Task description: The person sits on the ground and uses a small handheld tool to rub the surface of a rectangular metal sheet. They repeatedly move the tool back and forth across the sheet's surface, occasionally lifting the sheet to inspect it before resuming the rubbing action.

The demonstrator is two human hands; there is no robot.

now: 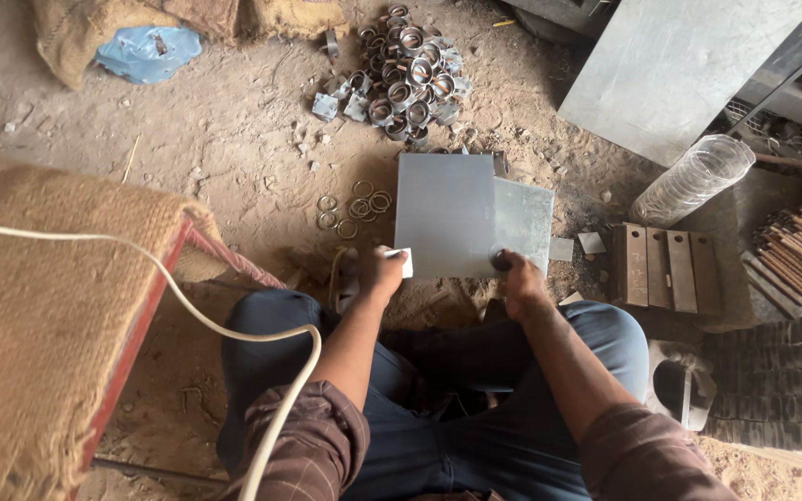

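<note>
Metal sheet [445,213] lengthwise away from hands [381,270]

Both hands [382,272] [518,281] grip stacked grey metal sheets [446,215].

Soft, even daylight over a dusty workshop floor

Diffuse light gives faint shadows only; the flat grey sheet-metal plates [471,215] at centre carry a dull sheen without glare, and the large leaning steel sheet [675,65] at 1 o'clock looks brightest. Focus is sharp centrally; the burlap-covered bench [39,315] at 9 o'clock softens and bends slightly.
</note>
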